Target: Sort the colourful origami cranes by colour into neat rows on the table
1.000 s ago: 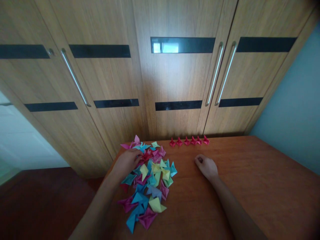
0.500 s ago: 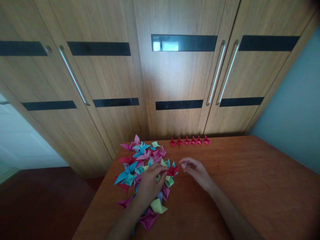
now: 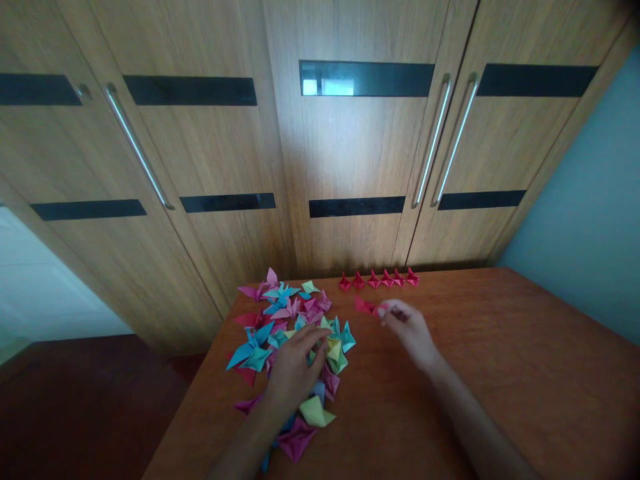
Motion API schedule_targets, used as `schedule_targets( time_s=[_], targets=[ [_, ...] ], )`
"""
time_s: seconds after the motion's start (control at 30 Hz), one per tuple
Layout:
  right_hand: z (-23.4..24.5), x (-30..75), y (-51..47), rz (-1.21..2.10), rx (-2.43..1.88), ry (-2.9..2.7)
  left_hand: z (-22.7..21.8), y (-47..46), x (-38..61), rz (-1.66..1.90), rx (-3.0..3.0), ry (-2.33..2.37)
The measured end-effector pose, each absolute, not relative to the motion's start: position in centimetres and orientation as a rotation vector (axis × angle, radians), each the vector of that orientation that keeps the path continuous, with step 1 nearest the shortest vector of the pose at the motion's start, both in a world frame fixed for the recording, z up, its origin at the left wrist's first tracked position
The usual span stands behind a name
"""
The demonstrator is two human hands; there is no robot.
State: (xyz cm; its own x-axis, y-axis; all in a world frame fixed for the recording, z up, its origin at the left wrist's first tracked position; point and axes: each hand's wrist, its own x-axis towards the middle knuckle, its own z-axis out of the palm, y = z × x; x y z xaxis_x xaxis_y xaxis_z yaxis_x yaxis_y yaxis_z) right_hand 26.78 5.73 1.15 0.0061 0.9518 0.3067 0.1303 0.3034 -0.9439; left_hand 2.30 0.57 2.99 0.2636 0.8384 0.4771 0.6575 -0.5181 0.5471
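Note:
A heap of folded paper pieces (image 3: 293,313) in pink, blue, yellow and green lies on the wooden table (image 3: 500,373). My left hand (image 3: 295,363) rests on the heap with its fingers stretched flat. My right hand (image 3: 410,330) pinches a red paper piece (image 3: 365,306) just above the table, right of the heap. A row of several red paper pieces (image 3: 379,279) stands along the table's far edge, a little beyond the held one.
Wooden wardrobe doors (image 3: 350,147) with metal handles and dark strips rise right behind the table. A blue-grey wall (image 3: 595,233) is at the right. Dark floor (image 3: 75,407) shows beyond the table's left edge.
My left hand dragged a red piece out of the heap to the right. My right hand took it and carried it up toward the red row. The left hand stayed on the heap.

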Motion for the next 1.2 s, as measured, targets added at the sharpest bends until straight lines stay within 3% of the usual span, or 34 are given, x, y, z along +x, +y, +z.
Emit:
schedule_targets(
  time_s=[0.2,0.4,0.7,1.2],
  targets=[
    [1.6,35.1,11.0,0.521,-1.297,-1.167,3.5,0.6,2.0,1.076,2.301,1.402],
    [-0.2,42.4,16.0,0.110,-1.847,-1.224,3.3,0.6,2.1,1.067,2.310,1.434],
    [-3.8,42.5,18.4,0.133,-2.374,-1.250,3.0,0.6,2.1,1.003,2.331,1.393],
    [-4.3,41.8,18.8,0.160,-2.477,-1.295,3.0,0.4,2.1,0.969,2.348,1.388]
  ],
)
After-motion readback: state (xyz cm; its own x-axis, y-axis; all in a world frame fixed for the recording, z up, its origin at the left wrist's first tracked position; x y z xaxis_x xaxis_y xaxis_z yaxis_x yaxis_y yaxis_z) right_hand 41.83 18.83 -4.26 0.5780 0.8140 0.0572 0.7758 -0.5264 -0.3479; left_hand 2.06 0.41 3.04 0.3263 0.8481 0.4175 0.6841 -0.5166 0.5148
